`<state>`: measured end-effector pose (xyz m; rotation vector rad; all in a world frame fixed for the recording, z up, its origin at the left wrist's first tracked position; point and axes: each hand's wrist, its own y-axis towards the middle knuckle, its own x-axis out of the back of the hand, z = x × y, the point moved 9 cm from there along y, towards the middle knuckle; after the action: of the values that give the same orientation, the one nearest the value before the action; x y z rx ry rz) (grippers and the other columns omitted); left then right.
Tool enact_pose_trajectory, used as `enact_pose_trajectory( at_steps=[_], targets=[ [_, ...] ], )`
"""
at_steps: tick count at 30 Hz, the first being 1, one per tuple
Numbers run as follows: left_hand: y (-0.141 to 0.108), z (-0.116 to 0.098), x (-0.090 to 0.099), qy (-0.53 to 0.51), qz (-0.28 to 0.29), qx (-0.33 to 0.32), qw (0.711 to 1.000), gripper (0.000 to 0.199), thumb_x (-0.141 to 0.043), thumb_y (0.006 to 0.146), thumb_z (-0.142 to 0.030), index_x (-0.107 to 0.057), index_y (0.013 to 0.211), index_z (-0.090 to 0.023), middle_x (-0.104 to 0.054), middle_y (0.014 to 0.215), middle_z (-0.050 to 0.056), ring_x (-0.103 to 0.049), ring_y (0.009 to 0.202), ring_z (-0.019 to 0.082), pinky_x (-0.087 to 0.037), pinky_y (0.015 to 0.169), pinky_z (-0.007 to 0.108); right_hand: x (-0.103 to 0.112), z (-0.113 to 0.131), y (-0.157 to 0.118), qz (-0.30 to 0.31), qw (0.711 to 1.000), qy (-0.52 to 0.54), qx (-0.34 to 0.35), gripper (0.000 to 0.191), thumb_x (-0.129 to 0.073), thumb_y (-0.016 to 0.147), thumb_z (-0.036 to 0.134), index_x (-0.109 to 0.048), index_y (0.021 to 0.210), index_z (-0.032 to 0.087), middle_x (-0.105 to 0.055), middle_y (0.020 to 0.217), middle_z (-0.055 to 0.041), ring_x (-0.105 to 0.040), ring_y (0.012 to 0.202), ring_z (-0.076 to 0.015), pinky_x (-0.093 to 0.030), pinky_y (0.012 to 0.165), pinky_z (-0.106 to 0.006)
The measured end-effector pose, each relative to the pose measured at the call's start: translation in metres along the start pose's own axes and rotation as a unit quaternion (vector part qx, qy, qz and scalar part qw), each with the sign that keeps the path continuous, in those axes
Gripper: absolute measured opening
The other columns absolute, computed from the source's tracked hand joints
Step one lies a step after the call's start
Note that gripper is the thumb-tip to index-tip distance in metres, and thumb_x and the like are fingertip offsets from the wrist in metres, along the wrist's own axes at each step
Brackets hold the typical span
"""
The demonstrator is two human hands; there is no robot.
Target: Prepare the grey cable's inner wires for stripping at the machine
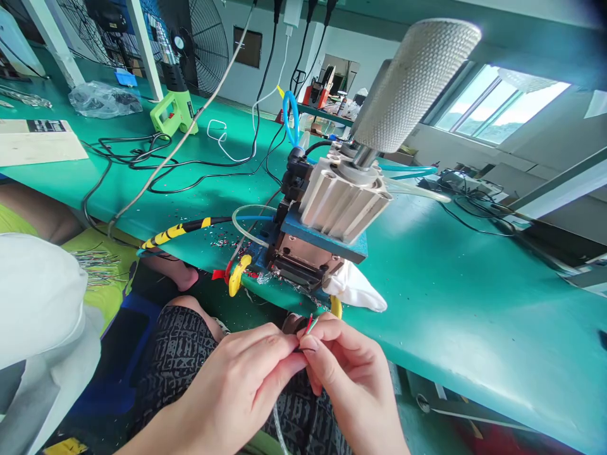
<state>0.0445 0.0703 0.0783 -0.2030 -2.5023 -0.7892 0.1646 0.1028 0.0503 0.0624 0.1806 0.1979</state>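
My left hand point(253, 363) and my right hand point(351, 370) meet over my lap, fingertips pinched together on the thin coloured wires point(310, 325) of a cable. Red and green wire ends stick up between the fingers, and a dark wire lies across the fingertips. The grey cable point(279, 430) hangs below the hands; its upper part is hidden behind my fingers. Just beyond the hands stands a small pneumatic press point(327, 221) with a knurled metal cylinder point(417, 82) on top, at the edge of the green bench point(455, 303).
A white cloth point(358, 287) and a yellow part point(239, 275) lie by the press. Wire scraps litter the bench edge. A green heat gun stand point(174, 114), loose black cords point(142, 158) and a plastic bag point(104, 100) are at left. Another person in a white cap point(40, 297) sits close on my left.
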Motion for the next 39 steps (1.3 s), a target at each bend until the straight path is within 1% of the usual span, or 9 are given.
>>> enact_pose_trajectory(
  at_steps=[12,17,21,24,27,30,34,36,39],
  targets=[
    [-0.004,0.014,-0.011,-0.066,0.017,0.09,0.994,0.026,-0.048,0.102,-0.015,-0.06,0.08,-0.022,-0.064,0.073,-0.007,-0.057,0.063,0.005,-0.043,0.063,0.011,0.002,-0.009,-0.001,-0.006,0.999,0.009,-0.039,0.026,-0.08,0.086,0.039,-0.077,0.072,0.017,-0.051,0.053,0.0028,-0.04,0.047,-0.0066,-0.03,0.044,-0.019],
    [-0.008,0.019,-0.019,-0.1,0.049,0.127,0.986,0.032,-0.043,0.105,-0.02,-0.064,0.081,-0.022,-0.068,0.077,-0.005,-0.061,0.069,0.006,-0.044,0.068,0.013,-0.001,-0.019,-0.001,0.017,0.994,0.076,-0.079,0.026,-0.081,0.085,0.04,-0.076,0.073,0.017,-0.049,0.049,0.0051,-0.037,0.042,-0.0044,-0.026,0.042,-0.018],
    [-0.007,0.016,-0.015,-0.075,0.039,0.124,0.989,0.035,-0.04,0.105,-0.021,-0.063,0.078,-0.022,-0.057,0.062,-0.006,-0.049,0.054,0.007,-0.04,0.056,0.016,-0.002,-0.021,0.0,0.03,0.992,0.097,-0.071,0.023,-0.081,0.086,0.037,-0.078,0.074,0.018,-0.055,0.056,0.0035,-0.038,0.042,-0.0025,-0.025,0.042,-0.017],
    [-0.005,0.015,-0.013,-0.063,0.035,0.122,0.99,0.035,-0.04,0.105,-0.02,-0.062,0.078,-0.022,-0.056,0.06,-0.007,-0.047,0.051,0.007,-0.037,0.051,0.017,-0.002,-0.02,0.0,0.028,0.994,0.089,-0.063,0.021,-0.081,0.086,0.037,-0.079,0.075,0.018,-0.057,0.057,0.0031,-0.039,0.042,-0.0026,-0.026,0.043,-0.017],
    [-0.004,0.014,-0.014,-0.062,0.04,0.119,0.99,0.034,-0.04,0.105,-0.02,-0.061,0.078,-0.022,-0.059,0.063,-0.006,-0.049,0.052,0.008,-0.038,0.052,0.017,-0.002,-0.021,0.0,0.028,0.993,0.095,-0.068,0.023,-0.081,0.086,0.037,-0.077,0.074,0.018,-0.052,0.051,0.0045,-0.038,0.042,-0.0042,-0.028,0.042,-0.017],
    [-0.005,0.016,-0.017,-0.078,0.047,0.12,0.989,0.033,-0.04,0.105,-0.021,-0.062,0.08,-0.022,-0.065,0.071,-0.004,-0.055,0.059,0.008,-0.043,0.061,0.017,0.0,-0.022,0.0,0.022,0.993,0.087,-0.076,0.024,-0.082,0.085,0.039,-0.077,0.075,0.018,-0.05,0.049,0.0049,-0.038,0.042,-0.005,-0.029,0.042,-0.017],
    [-0.006,0.021,-0.023,-0.125,0.066,0.132,0.981,0.029,-0.04,0.105,-0.021,-0.063,0.087,-0.023,-0.072,0.087,-0.002,-0.065,0.078,0.009,-0.047,0.073,0.017,0.003,-0.017,0.003,-0.001,0.996,0.063,-0.068,0.023,-0.085,0.08,0.04,-0.079,0.075,0.019,-0.062,0.061,-0.0005,-0.039,0.043,-0.0049,-0.031,0.04,-0.017],
    [-0.006,0.019,-0.023,-0.124,0.067,0.126,0.982,0.028,-0.041,0.105,-0.019,-0.063,0.087,-0.023,-0.071,0.087,-0.002,-0.065,0.077,0.009,-0.046,0.072,0.017,0.002,-0.013,0.005,0.001,0.997,0.049,-0.06,0.021,-0.086,0.079,0.039,-0.08,0.073,0.02,-0.065,0.064,-0.0015,-0.04,0.044,-0.0049,-0.033,0.041,-0.018],
    [-0.006,0.02,-0.021,-0.101,0.046,0.138,0.984,0.026,-0.045,0.103,-0.022,-0.062,0.084,-0.023,-0.066,0.074,-0.003,-0.059,0.064,0.009,-0.043,0.06,0.018,0.0,-0.007,0.007,0.013,0.999,0.024,-0.046,0.019,-0.084,0.081,0.036,-0.081,0.07,0.021,-0.057,0.056,0.0018,-0.039,0.044,-0.005,-0.032,0.043,-0.018]
  ],
)
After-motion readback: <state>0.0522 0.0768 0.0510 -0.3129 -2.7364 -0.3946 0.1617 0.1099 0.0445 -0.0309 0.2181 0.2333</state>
